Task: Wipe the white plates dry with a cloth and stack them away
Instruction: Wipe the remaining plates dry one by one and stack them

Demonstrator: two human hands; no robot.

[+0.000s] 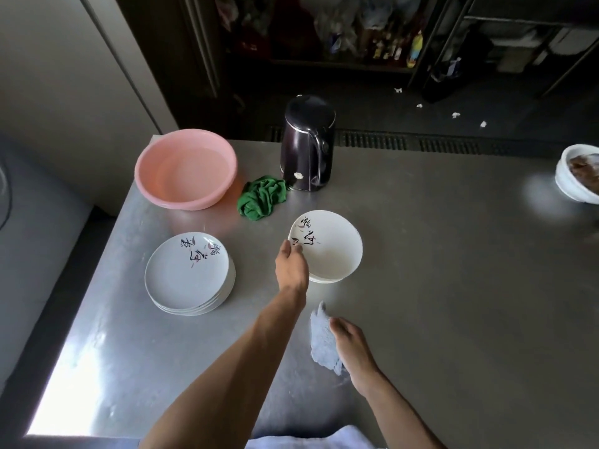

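A white plate with black brush writing (330,251) sits mid-table on top of at least one more plate. My left hand (291,264) pinches its near-left rim. To the left stands a stack of several white plates (189,277), the top one also painted. My right hand (348,343) hovers nearer to me and grips a crumpled pale blue cloth (322,341) just above the steel table (453,286).
A pink basin (186,170) stands at the far left corner, a green rag (262,197) beside it, and a black kettle (308,144) behind. A white bowl with brown contents (580,175) is at the right edge. The table's left edge drops to a grey surface.
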